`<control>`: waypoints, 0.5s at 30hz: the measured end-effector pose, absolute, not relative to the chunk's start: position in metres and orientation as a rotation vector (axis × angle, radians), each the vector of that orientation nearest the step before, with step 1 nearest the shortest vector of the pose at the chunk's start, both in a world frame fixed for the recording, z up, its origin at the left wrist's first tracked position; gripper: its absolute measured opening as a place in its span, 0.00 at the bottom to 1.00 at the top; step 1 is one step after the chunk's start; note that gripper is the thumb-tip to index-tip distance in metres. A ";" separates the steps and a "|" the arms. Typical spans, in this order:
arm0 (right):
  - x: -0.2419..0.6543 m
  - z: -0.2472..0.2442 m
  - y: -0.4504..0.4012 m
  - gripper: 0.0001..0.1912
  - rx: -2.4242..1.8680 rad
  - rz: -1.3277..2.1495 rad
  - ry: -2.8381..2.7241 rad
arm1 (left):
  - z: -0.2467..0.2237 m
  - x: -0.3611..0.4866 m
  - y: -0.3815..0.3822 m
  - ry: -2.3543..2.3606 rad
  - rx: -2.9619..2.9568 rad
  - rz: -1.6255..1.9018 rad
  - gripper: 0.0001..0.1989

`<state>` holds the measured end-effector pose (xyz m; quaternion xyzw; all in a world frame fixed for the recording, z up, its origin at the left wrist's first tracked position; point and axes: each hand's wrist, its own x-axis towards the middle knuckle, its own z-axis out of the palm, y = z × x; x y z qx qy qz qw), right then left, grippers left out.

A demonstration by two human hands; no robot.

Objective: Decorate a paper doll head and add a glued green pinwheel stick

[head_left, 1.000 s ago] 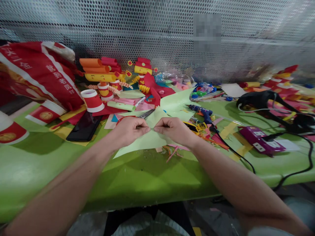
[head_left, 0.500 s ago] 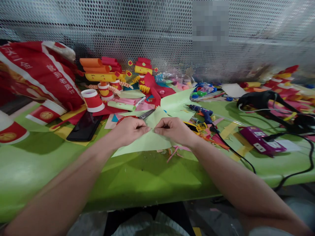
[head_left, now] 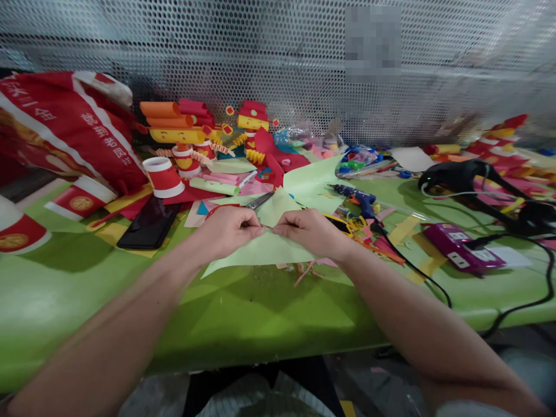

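Observation:
A sheet of pale green paper (head_left: 273, 249) spreads between my hands, just above the near part of the table. My left hand (head_left: 232, 231) pinches it at the middle between thumb and bent fingers. Close beside, the fingertips of my right hand (head_left: 306, 230) pinch the same spot from the other side, with only a narrow gap between. What exactly happens to the paper at the fingertips is too small to make out. Beyond my left hand lie scissors (head_left: 260, 201) with red handles, partly hidden by that hand. Another pale green sheet (head_left: 313, 179) lies curled behind.
Red paper cups (head_left: 164, 178), a phone (head_left: 147, 223) and paper figures (head_left: 176, 136) stand or lie left. To the right are a blue glue gun (head_left: 358, 200), paper scraps (head_left: 382, 246), a purple power strip (head_left: 463, 248) and black cables. Behind rises a perforated metal panel (head_left: 278, 52).
The near part of the green sheet has shifted slightly, its lower left corner a little to the right. Both hands keep their pinch in nearly the same place.

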<state>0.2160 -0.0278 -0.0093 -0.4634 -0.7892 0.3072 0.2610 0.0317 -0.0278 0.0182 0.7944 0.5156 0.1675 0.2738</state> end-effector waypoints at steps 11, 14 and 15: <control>0.215 -0.012 -0.029 0.10 -1.255 0.966 -2.000 | 0.020 0.031 -0.026 1.378 2.156 0.408 0.08; 0.215 -0.012 -0.029 0.10 -1.261 0.973 -1.982 | 0.021 0.030 -0.026 1.370 2.166 0.374 0.13; 0.215 -0.013 -0.029 0.11 -1.261 0.978 -1.984 | 0.021 0.029 -0.027 1.376 2.180 0.358 0.15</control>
